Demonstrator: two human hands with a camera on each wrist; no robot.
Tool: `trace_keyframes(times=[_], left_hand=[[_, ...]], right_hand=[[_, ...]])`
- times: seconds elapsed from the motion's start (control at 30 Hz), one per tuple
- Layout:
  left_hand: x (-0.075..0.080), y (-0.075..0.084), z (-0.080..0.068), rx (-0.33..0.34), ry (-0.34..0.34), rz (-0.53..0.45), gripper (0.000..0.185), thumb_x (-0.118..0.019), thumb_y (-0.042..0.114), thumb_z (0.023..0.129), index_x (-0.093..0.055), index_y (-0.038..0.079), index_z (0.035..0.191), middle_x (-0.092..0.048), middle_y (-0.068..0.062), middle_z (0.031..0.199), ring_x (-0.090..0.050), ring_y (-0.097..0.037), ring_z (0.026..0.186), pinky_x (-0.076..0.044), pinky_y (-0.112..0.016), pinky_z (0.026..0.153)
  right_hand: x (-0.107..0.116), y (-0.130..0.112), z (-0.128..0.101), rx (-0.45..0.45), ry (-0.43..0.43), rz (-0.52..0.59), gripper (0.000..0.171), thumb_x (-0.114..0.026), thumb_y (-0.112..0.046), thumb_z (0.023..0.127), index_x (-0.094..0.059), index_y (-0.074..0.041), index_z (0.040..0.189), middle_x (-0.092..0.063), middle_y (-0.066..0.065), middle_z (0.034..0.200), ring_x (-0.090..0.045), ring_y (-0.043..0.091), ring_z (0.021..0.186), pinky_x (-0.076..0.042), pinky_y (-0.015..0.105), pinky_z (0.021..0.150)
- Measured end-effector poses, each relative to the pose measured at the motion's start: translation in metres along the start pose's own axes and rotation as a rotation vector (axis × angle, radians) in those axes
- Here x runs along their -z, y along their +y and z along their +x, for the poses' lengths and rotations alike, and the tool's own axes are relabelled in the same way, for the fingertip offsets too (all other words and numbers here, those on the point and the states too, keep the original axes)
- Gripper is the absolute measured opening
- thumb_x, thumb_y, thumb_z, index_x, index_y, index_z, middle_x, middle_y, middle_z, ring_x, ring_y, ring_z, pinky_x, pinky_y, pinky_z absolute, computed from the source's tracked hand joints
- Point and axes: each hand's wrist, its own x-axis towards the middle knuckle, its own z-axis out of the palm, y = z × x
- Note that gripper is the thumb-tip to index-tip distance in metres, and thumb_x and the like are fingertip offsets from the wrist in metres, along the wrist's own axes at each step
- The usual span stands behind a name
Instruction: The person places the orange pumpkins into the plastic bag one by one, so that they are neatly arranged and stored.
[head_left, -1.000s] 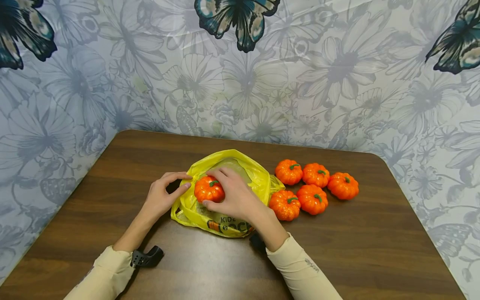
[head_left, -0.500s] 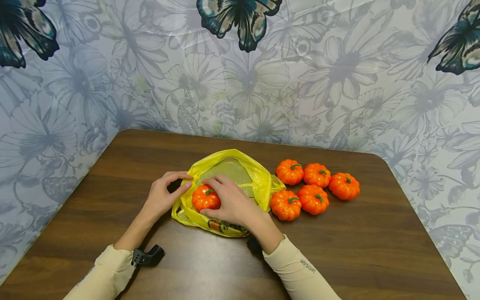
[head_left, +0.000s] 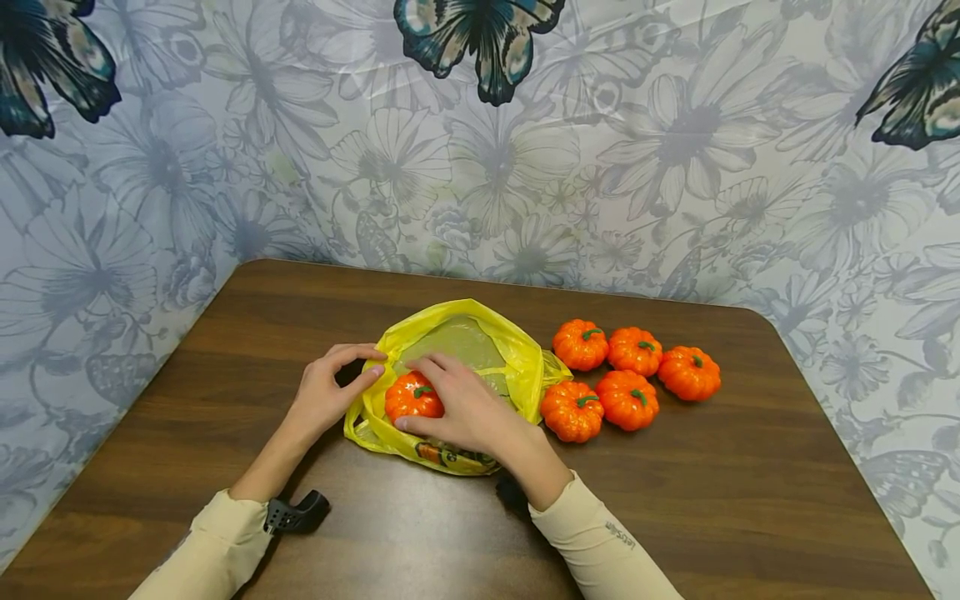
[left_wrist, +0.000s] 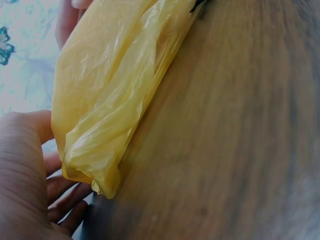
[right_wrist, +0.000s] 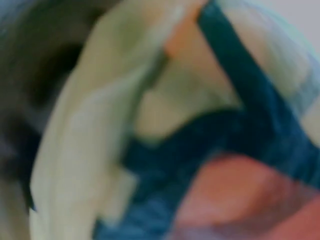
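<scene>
Gripping pumpkin, yellow bag (held open)

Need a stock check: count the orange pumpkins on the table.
6. One pumpkin sits in the yellow bag under the right hand; five are clustered right of it. The bag may hide more.

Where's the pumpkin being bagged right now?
Head view: the pumpkin sits in the yellow bag's mouth, table centre, gripped by the right hand, beside the left hand.

Printed lettering is showing on the yellow bag just under the right hand, but it is too covered to read. Small print on the right sleeve is staying illegible.
</scene>
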Motion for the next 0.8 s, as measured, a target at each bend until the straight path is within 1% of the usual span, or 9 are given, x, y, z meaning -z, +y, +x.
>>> trace_keyframes(times=[0.13,0.3,0.47,0.67,0.8], left_hand=[[0.0,0.0,0.0,-0.003,0.001,0.005,0.024,-0.075,0.029,0.099,-0.078,0.017,0.12,-0.07,-0.011,0.136,-0.059,-0.035,0.131,-0.039,-0.063,0.115],[0.002,0.001,-0.001,-0.002,0.001,0.002,0.024,-0.075,0.029,0.1,-0.078,0.015,0.119,-0.07,-0.011,0.135,-0.059,-0.035,0.131,-0.039,-0.064,0.115],[0.003,0.001,-0.002,0.0,-0.004,0.003,0.024,-0.075,0.029,0.1,-0.078,0.015,0.119,-0.069,-0.012,0.136,-0.059,-0.036,0.131,-0.039,-0.064,0.115],[0.003,0.001,-0.001,0.002,-0.001,0.01,0.023,-0.075,0.029,0.1,-0.078,0.016,0.118,-0.07,-0.012,0.136,-0.059,-0.035,0.132,-0.038,-0.063,0.116],[0.002,0.001,0.0,0.004,-0.008,0.002,0.022,-0.075,0.03,0.1,-0.079,0.017,0.118,-0.07,-0.011,0.135,-0.059,-0.035,0.132,-0.038,-0.063,0.116]], right_hand=[[0.004,0.0,-0.001,0.002,0.014,0.001,0.072,-0.07,-0.059,0.096,-0.053,-0.017,0.152,-0.055,0.001,0.149,-0.056,0.021,0.133,-0.05,0.042,0.112],[0.012,-0.004,-0.005,0.003,0.037,-0.036,0.068,-0.068,-0.055,0.099,-0.051,-0.018,0.154,-0.053,0.0,0.152,-0.054,0.02,0.138,-0.049,0.041,0.114],[0.02,-0.006,-0.012,0.002,0.07,-0.042,0.07,-0.068,-0.056,0.099,-0.05,-0.017,0.154,-0.052,0.0,0.153,-0.051,0.02,0.142,-0.046,0.041,0.117],[0.03,0.002,-0.017,-0.008,0.141,-0.012,0.073,-0.068,-0.058,0.098,-0.05,-0.015,0.154,-0.051,0.001,0.154,-0.049,0.021,0.144,-0.043,0.042,0.12],[0.036,0.011,-0.025,-0.046,0.173,0.006,0.071,-0.068,-0.057,0.099,-0.049,-0.018,0.155,-0.049,0.001,0.157,-0.048,0.022,0.146,-0.044,0.045,0.119]])
